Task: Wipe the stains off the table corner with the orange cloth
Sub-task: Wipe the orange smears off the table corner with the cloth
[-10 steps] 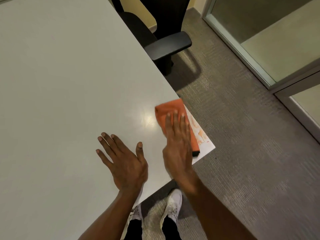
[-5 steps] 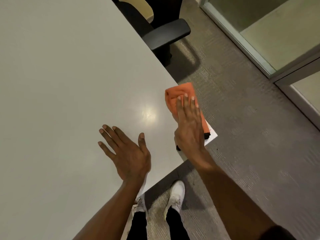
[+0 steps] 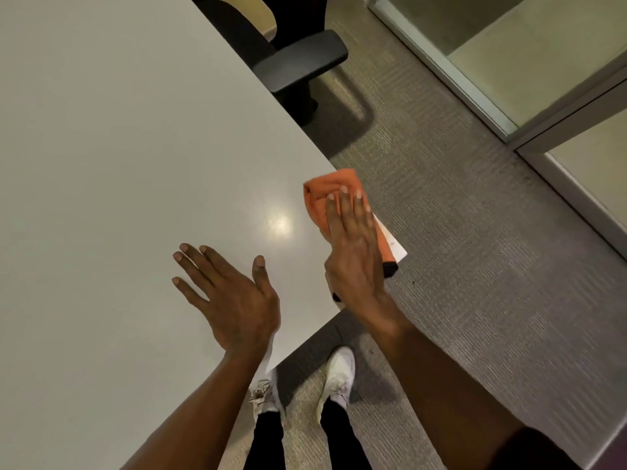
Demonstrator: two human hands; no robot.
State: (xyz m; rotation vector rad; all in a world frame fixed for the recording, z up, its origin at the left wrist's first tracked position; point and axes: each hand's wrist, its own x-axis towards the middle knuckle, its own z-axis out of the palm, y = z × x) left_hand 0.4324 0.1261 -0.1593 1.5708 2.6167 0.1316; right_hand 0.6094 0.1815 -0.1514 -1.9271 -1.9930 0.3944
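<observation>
An orange cloth (image 3: 320,195) with a black edge lies on the right corner of the pale grey table (image 3: 135,164). My right hand (image 3: 354,245) presses flat on the cloth with fingers stretched out, covering most of it. The corner tip (image 3: 396,247) shows as a small white patch beside the cloth; any stains there are hidden or too faint to tell. My left hand (image 3: 230,296) rests flat on the table to the left, fingers spread, holding nothing.
A black office chair (image 3: 298,66) stands at the table's right edge, further back. Grey carpet (image 3: 458,266) lies to the right. A glass partition with a metal frame (image 3: 509,79) runs along the far right. My white shoes (image 3: 336,378) stand below the table's near edge.
My right hand slid the cloth towards the table's right edge, over the orange stains seen a second ago at the corner. The left hand stayed put.
</observation>
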